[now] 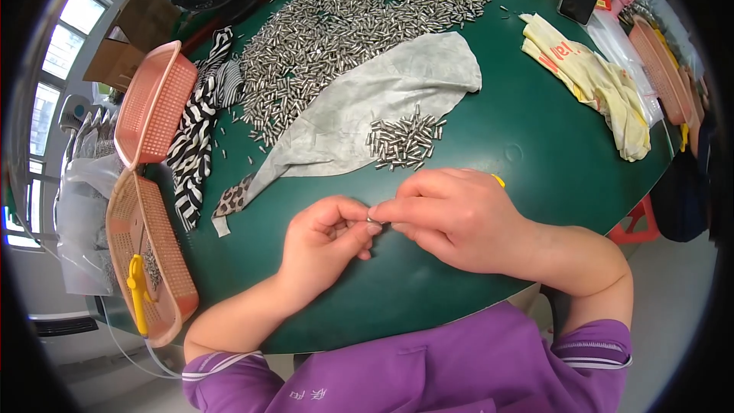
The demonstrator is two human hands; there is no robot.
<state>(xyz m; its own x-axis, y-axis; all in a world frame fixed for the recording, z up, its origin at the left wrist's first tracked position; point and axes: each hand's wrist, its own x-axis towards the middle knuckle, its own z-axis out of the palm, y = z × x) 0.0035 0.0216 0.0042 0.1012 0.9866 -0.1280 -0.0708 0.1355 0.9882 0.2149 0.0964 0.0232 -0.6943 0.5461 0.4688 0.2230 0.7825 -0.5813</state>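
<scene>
- Head view: both bare hands meet above the near edge of the round dark green tabletop [527,145].
- Left hand [325,241]: fingers curled inward, fingertips pressed together on a small silver metal pin [374,220] held between the two hands.
- Right hand [455,214]: thumb and forefinger pinch the same small silver metal pin from the opposite side; remaining fingers are folded beneath the palm.
- Pin location: at the point where the two sets of fingertips touch, just above the tabletop; most of it is hidden by the fingers.
- Small loose cluster of silver metal pins [405,140]: lies on the tabletop just beyond the hands, at the edge of a crumpled grey cloth [382,99].
- Large heap of silver metal pins [344,23]: spread across the far side of the tabletop, partly overlapped by the grey cloth.
- Black-and-white striped fabric [195,134]: lies left of the heap.
- Two pink plastic mesh baskets [153,107]: stand at the left tabletop edge.
- Yellow-and-white cloth [596,84]: lies to the right, well apart from the hands.
</scene>
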